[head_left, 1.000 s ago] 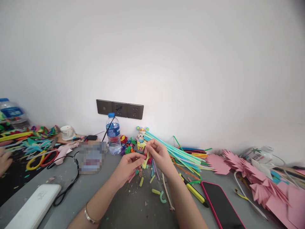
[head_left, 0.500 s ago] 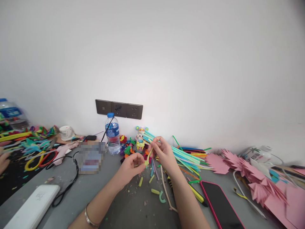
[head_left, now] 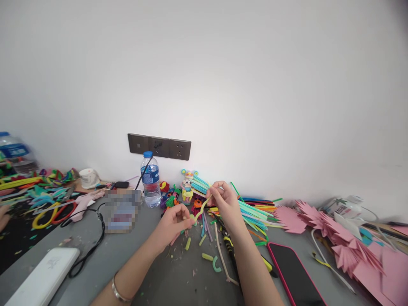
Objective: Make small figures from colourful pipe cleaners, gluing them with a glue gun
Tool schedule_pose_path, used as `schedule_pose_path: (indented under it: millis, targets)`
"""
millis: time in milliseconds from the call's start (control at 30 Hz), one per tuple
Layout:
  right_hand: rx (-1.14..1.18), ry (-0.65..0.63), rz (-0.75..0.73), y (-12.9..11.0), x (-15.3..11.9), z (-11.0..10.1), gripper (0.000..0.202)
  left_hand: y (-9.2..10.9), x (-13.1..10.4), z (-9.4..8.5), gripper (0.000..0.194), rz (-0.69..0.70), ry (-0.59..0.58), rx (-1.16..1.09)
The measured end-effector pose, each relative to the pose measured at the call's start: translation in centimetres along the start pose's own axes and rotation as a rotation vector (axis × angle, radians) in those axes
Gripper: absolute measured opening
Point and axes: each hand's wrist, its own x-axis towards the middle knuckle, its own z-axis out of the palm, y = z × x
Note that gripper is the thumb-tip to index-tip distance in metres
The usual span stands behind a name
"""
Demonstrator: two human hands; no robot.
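A pale yellow pipe cleaner [head_left: 202,207] stretches in a slight curve between my two hands, above the grey table. My left hand [head_left: 174,223] pinches its lower end, where a small yellow-green piece shows at the fingertips. The upper end is held between thumb and finger of my right hand [head_left: 225,204]. Behind the hands a small figurine [head_left: 187,189] stands by the wall. Short cut pieces lie below on the table, among them a yellow piece [head_left: 207,256] and a curved teal piece [head_left: 216,264]. Pliers [head_left: 228,245] are partly hidden by my right forearm.
A water bottle [head_left: 151,180] stands at the back. Bundled pipe cleaners [head_left: 255,210] lie behind my right hand. A phone [head_left: 295,272] and pink folded paper [head_left: 338,229] are at right; a white power bank [head_left: 47,276], black cable [head_left: 102,229] and scissors [head_left: 47,214] at left. Another person's hand [head_left: 4,217] shows at far left.
My right hand has moved right, away from my left hand, so more of the yellow pipe cleaner shows between them. My left hand has shifted slightly left.
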Motion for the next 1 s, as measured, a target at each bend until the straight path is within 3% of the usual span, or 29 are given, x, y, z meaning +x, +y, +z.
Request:
schedule_pose_path:
  millis: [233,367,567,800,1000]
  targets:
    - [0.049,-0.008,0.03,-0.2,0.0,-0.2,0.027,-0.4,-0.2,0.5,0.023,0.04,-0.032,0.068]
    - [0.059,0.008,0.039,0.0,0.2,-0.3,0.029,-1.0,-0.3,0.4,0.026,0.052,-0.049,0.095]
    - [0.054,0.073,0.043,-0.5,0.2,-1.3,0.029,-0.6,0.0,-0.1,0.031,0.028,0.003,-0.065]
    - [0.049,0.134,0.03,-1.0,0.0,-1.6,0.029,-0.3,0.3,-0.3,0.034,0.072,0.204,-0.173]
    - [0.075,0.138,-0.001,-1.0,0.2,-1.8,0.03,0.1,0.2,-0.3,0.032,0.036,0.179,-0.091]
